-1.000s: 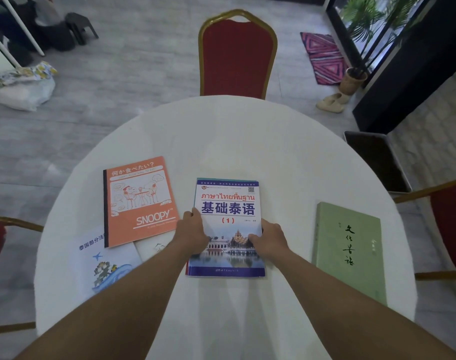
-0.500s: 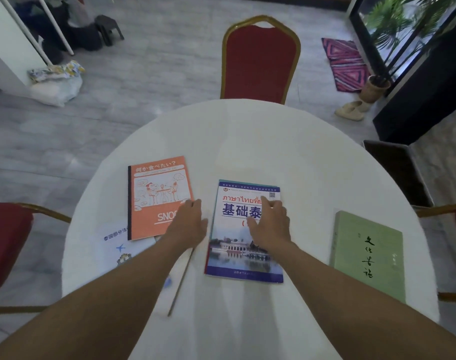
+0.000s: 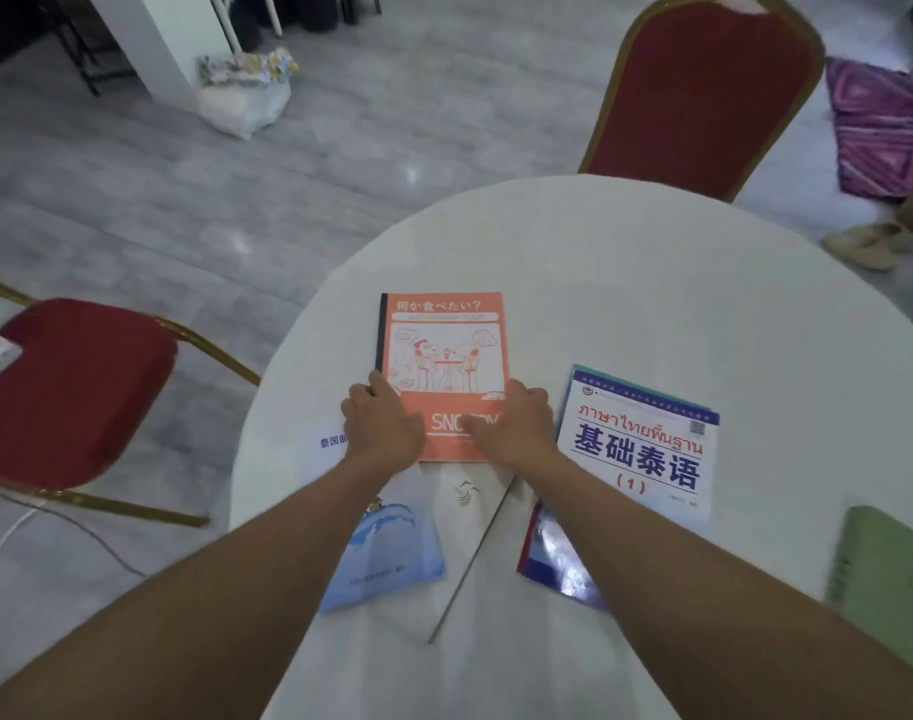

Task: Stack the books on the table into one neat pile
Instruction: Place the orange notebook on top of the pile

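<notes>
An orange Snoopy notebook (image 3: 444, 350) lies on the round white table (image 3: 625, 283). My left hand (image 3: 384, 426) grips its lower left edge and my right hand (image 3: 514, 426) grips its lower right edge. Its lower edge overlaps a white and blue booklet (image 3: 386, 543), which my left forearm partly covers. To the right lies a blue and white Thai textbook (image 3: 636, 449), partly under my right forearm. A green book (image 3: 891, 579) sits at the table's right edge, cut off by the frame.
A red chair (image 3: 703, 96) stands behind the table and another red chair (image 3: 75, 387) to its left. On the floor are a white bag (image 3: 246, 96), a patterned rug (image 3: 880, 132) and slippers (image 3: 870, 244). A thin dark line (image 3: 470, 563) crosses the tablecloth.
Both hands have left the Thai textbook and moved left onto the orange notebook. The view has swung left with them.
</notes>
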A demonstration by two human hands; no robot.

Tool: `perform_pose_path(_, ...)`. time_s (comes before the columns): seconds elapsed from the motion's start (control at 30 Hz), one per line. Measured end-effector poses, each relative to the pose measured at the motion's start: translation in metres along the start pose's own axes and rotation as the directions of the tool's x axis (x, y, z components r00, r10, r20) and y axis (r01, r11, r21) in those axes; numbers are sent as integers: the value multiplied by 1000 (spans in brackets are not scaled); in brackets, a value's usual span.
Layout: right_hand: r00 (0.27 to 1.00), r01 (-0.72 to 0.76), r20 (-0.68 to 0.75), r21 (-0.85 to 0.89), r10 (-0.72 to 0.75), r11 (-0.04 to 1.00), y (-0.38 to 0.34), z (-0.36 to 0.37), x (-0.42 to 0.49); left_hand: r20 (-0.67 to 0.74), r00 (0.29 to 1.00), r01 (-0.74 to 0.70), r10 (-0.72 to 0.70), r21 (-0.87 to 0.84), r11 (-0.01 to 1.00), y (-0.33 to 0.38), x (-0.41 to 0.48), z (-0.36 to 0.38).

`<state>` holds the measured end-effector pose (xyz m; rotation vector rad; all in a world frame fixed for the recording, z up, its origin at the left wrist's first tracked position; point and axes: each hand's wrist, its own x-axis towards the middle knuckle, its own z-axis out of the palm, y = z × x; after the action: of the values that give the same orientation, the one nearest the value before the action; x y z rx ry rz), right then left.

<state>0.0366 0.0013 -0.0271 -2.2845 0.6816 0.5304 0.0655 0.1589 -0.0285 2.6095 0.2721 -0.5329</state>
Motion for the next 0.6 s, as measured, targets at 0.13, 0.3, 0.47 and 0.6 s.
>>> perform_pose_path(0.13,991,-135,-1,154,136,979,-4,7,13,38,996,92,-87,-201,975,7,10,-4)
perform_pose_path(0.3,982,-179,4,308,187,934,0,-2,13,18,999,37,-33,-303,952,17,1,-14)
perform_pose_path(0.47,987,-140,0,501,162,854,11,-37,-16,-19,999,-45,41,-392,919,40,-20,-21)
perform_pose_path(0.6,984,-77,-92,545,150,835,44,-63,-44,14,982,-171,188,-356,919,62,-47,1)
